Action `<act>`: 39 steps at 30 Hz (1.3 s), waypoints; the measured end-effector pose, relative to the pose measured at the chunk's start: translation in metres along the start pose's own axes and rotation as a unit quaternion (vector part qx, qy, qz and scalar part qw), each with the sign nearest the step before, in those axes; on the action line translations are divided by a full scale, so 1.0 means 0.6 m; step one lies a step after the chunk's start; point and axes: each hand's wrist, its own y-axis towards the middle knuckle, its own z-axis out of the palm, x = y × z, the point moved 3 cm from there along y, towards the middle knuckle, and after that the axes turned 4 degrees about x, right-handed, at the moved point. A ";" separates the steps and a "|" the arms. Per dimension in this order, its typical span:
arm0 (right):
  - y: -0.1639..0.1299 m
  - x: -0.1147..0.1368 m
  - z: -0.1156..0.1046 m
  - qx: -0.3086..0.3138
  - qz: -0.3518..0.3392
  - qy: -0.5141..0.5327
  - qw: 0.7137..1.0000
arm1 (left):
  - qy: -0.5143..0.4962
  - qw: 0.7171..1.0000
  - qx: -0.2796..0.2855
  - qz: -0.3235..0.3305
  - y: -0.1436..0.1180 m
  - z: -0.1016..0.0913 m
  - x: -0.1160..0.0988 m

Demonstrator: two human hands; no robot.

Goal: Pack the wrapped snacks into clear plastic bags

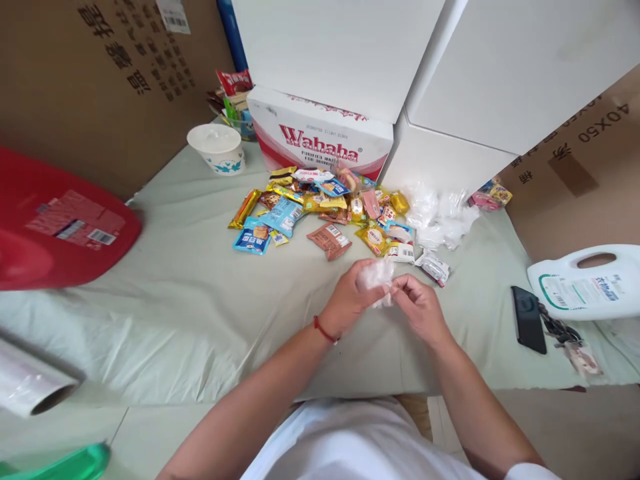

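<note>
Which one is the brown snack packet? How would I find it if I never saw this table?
Find the big white Wahaha box at the back of the table; a pile of snack packets lies in front of it. The brown packet sits at the pile's near edge, closest to the left hand. It is reddish-brown with a white label, while its neighbours are blue or yellow.

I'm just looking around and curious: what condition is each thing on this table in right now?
Clear plastic bag: crumpled, held between both hands.
Left hand: closed on the bag.
Right hand: fingers pinching the bag's edge.
Snack packets: sealed, in a loose pile.
Spare plastic bags: crumpled in a heap.
Paper cup: upright, lid on.
Wahaha box: closed.
Phone: lying flat, screen dark.
White jug: lying on its side.
</note>
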 end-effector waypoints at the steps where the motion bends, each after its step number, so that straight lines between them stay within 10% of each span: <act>1: -0.003 -0.008 -0.005 -0.009 0.026 0.046 0.999 | -0.004 1.000 -0.008 -0.018 -0.007 -0.008 0.005; 8: 0.045 0.037 -0.143 -0.247 -0.067 0.194 0.947 | -0.118 0.987 -0.098 -0.048 -0.044 -0.060 -0.017; 22: 0.188 0.076 -0.266 -0.251 -0.078 0.130 0.956 | -0.239 0.969 -0.006 -0.056 -0.085 -0.081 -0.032; 25: 0.165 0.070 -0.231 -0.234 -0.101 0.074 0.964 | -0.238 0.970 0.028 -0.049 -0.083 -0.070 -0.033; 33: 0.050 0.022 0.007 0.104 -0.082 -0.023 0.991 | -0.204 0.963 0.122 -0.127 -0.046 -0.049 0.001; 39: 0.065 -0.028 0.029 0.063 -0.019 -0.052 0.997 | -0.140 0.984 0.092 -0.066 -0.023 -0.057 0.014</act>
